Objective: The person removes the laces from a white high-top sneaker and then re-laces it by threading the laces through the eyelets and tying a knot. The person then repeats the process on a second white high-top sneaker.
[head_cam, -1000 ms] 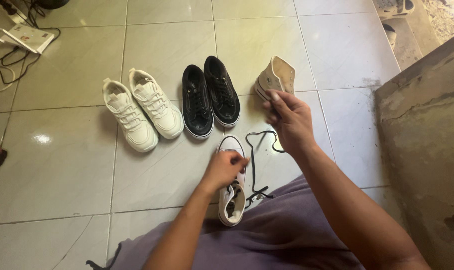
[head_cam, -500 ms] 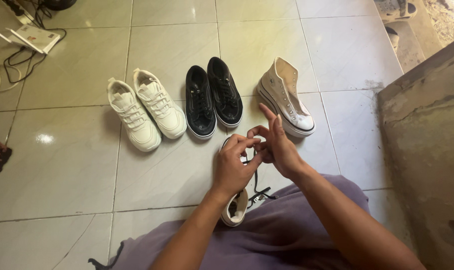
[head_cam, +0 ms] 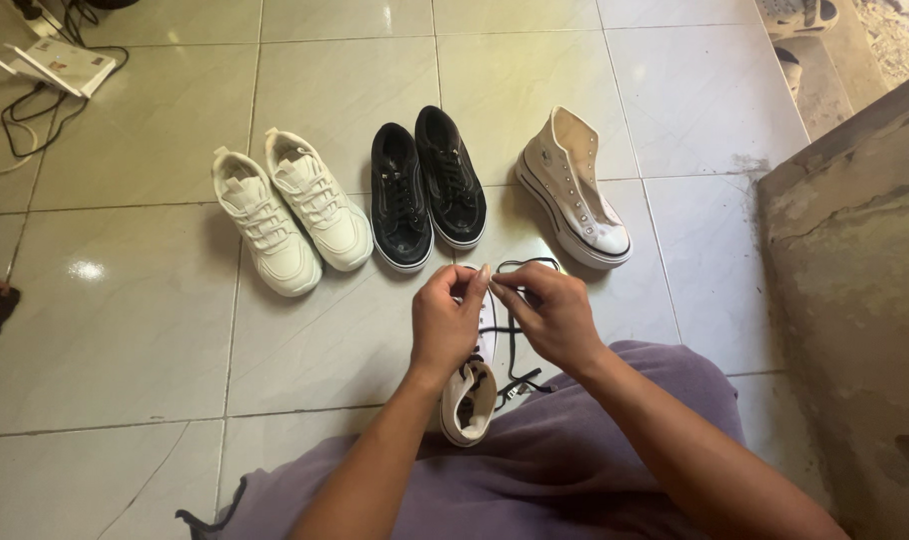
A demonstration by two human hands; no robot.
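Over a cream sneaker point(head_cam: 470, 400), both hands, left point(head_cam: 447, 322), right point(head_cam: 552, 312), pinching black lace point(head_cam: 515, 345)

1. I see a glossy pale tiled floor point(head_cam: 125, 330) catching a bright light glare.
2. A rough concrete block point(head_cam: 855, 300) stands at the right.
3. Cables point(head_cam: 15, 110) trail at top left.

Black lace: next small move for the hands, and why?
Probably feed the lace tip into the next eyelet: both the left hand and right hand pinch it above the cream shoe, and a slack loop trails on the floor.
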